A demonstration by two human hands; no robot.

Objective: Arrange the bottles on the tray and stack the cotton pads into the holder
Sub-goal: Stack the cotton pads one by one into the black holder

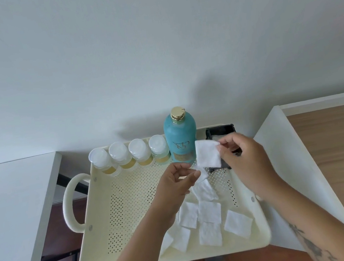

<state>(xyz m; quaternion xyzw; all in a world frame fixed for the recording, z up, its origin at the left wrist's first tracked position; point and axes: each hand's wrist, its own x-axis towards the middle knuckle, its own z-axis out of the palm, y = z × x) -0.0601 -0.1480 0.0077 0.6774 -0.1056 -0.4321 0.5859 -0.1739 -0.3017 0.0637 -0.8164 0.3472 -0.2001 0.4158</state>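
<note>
A cream perforated tray (pixel 132 202) holds several small clear bottles (pixel 129 156) with white caps in a row along its far edge. A tall teal bottle (pixel 181 138) with a gold cap stands to their right. The black pad holder (pixel 221 132) sits at the far right corner. My right hand (pixel 246 159) pinches a white cotton pad (pixel 207 153) by its top corner, in front of the holder. My left hand (pixel 178 184) pinches another pad's corner (pixel 202 174) just below it. Several loose cotton pads (pixel 209 212) lie on the tray's near right part.
The tray has a looped handle (pixel 67 203) on its left. A white table (pixel 11 208) stands to the left and a white panel (pixel 281 159) with a wooden surface (pixel 335 151) to the right. A pale wall rises behind.
</note>
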